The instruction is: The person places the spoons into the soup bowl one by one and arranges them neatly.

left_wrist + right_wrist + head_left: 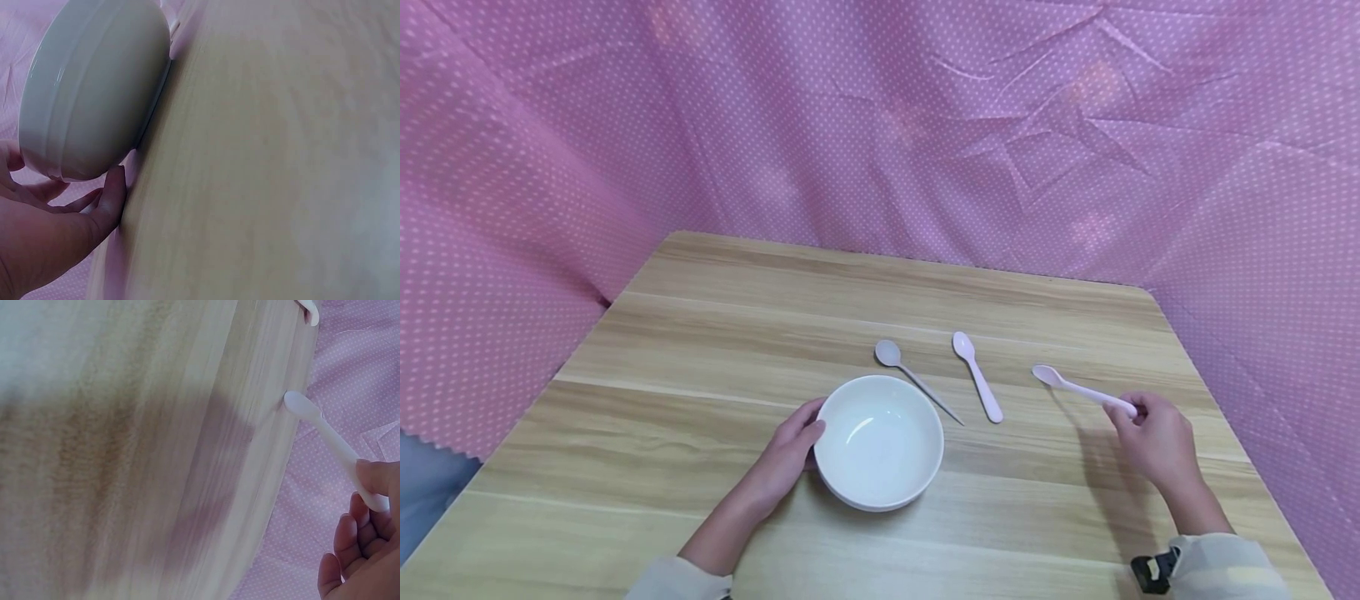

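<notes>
A white bowl stands on the table, its inside showing no contents. My left hand holds it by its left side, thumb at the rim and fingers against the outer wall; the left wrist view shows the fingers below the bowl's side. At the right, my right hand pinches a pale pink spoon by its handle end, the bowl of the spoon pointing left. The right wrist view shows thumb and fingertips on the handle. The spoon's shadow falls on the wood.
Behind the bowl lie a grey spoon with a thin pointed handle and another pale pink spoon. The wooden table is bordered by pink dotted cloth at the back and sides.
</notes>
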The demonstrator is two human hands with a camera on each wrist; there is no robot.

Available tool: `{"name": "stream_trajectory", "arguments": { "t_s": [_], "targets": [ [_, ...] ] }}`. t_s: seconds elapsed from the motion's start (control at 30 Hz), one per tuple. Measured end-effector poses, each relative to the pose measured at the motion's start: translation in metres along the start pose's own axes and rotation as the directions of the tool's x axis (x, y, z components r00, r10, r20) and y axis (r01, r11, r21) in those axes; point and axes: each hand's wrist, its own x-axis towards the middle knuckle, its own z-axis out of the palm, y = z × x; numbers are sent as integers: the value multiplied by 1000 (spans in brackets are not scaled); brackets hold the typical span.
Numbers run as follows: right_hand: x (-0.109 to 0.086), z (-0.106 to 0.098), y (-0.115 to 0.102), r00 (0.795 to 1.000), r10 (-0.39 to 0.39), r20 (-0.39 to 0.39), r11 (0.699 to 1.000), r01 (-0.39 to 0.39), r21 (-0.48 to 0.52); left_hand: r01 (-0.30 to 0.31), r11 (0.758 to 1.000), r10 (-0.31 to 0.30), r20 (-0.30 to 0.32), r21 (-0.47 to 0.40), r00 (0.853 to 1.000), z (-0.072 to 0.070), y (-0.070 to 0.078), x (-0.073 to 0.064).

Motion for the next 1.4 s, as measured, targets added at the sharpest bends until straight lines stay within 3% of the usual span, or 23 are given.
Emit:
{"name": "stream_trajectory", "arguments": {
  "t_s": [0.43,1.4],
  "targets": [
    [0,-4,-4,1000,-17,-24,1000,17,2,-32,999,32,15,-31,999,-1,2,-2],
    [2,-8,-13,996,-39,-77,999,40,13,-32,999,33,18,-19,999,-1,0,-1]
  ]
}}
